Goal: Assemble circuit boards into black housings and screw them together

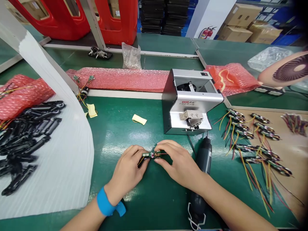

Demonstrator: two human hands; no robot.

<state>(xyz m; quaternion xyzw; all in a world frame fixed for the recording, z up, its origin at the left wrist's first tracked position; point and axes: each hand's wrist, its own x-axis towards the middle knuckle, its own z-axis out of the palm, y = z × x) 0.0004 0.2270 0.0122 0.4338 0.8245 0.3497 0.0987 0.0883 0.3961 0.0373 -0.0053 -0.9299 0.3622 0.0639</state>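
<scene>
Between my two hands is a small circuit board (pixel 152 155) with a copper coil at its right end and wires attached. My left hand (pixel 131 163) pinches its left end, with yellow and dark wires under the fingers. Thumb and fingers of my right hand (pixel 174 160) close on the coil end. A blue band (pixel 106 202) circles my left wrist. Just beyond my right hand stands a silver machine (pixel 190 104) with a metal block on its front. An electric screwdriver (pixel 205 157) lies under and beside my right forearm.
Wired circuit boards (pixel 257 128) lie in rows at right. Black plastic housings (pixel 26 138) are heaped on white foam (pixel 72 179) at left. Yellow paper pieces (pixel 139 119) rest mid-table. Red bubble wrap (pixel 125 78) runs along the back; a fan (pixel 286 69) stands at far right.
</scene>
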